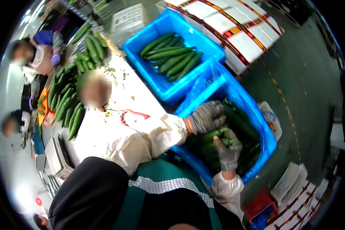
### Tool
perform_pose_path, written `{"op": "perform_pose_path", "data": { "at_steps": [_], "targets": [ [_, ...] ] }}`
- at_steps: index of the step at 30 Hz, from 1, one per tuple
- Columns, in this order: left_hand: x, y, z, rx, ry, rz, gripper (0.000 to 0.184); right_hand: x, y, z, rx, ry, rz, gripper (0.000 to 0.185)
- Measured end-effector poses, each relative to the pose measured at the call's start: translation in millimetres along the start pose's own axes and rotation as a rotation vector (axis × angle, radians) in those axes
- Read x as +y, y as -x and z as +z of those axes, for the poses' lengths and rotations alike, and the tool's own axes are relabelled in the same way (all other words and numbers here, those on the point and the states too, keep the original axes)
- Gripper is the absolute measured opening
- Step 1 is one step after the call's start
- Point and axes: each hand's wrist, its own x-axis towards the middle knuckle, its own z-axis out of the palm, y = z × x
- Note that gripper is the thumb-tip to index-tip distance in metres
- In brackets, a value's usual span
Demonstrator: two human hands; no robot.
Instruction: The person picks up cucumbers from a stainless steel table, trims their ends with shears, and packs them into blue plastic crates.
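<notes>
My left hand point(207, 117), in a grey striped knit glove, reaches over the near left side of a blue-lined bin point(270, 143). Its fingers are curled, and what lies under them is hidden. Inside the same bin my right hand point(230, 151), in a grey glove with the thumb bare, is closed on a green cucumber point(214, 135). More dark green cucumbers point(241, 122) fill the bin around both hands. Red-handled scissors point(136, 114) lie on the white table point(138, 94) beside my left forearm.
A second blue-lined bin point(161, 86) holds several cucumbers. Cucumber piles point(67, 101) and green scraps lie on the table, near a scale point(57, 155). White boxes with red-black tape point(237, 30) stand beyond. People work across the table. A white bag point(270, 119) sits beside the bin.
</notes>
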Motion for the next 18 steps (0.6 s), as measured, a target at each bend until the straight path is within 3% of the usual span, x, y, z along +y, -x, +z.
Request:
{"op": "perform_pose_path", "data": {
  "at_steps": [2,6,9,14,18],
  "targets": [
    [6.4,2.0,-8.4,-0.052,-0.029,-0.04,0.022,-15.9,7.7,4.0,0.076,-0.059,0.1,0.032],
    [29.9,-1.0,-19.4,0.005,-0.022,-0.034,0.022,-34.5,15.6,1.8,0.156,-0.003,-0.066,0.033],
    [42.1,-6.5,-26.2,0.129,-0.058,0.135,0.022,-59.8,20.0,-4.5,0.164,0.011,-0.077,0.034],
    [77.5,-13.0,-57.5,0.237,-0.091,0.143,0.023,-99.0,19.2,-17.8,0.121,0.163,-0.127,0.036],
    [100.7,-9.8,-94.9,0.452,-0.145,0.203,0.028,-157.9,16.2,-3.7,0.091,0.303,-0.25,0.035]
  ]
}}
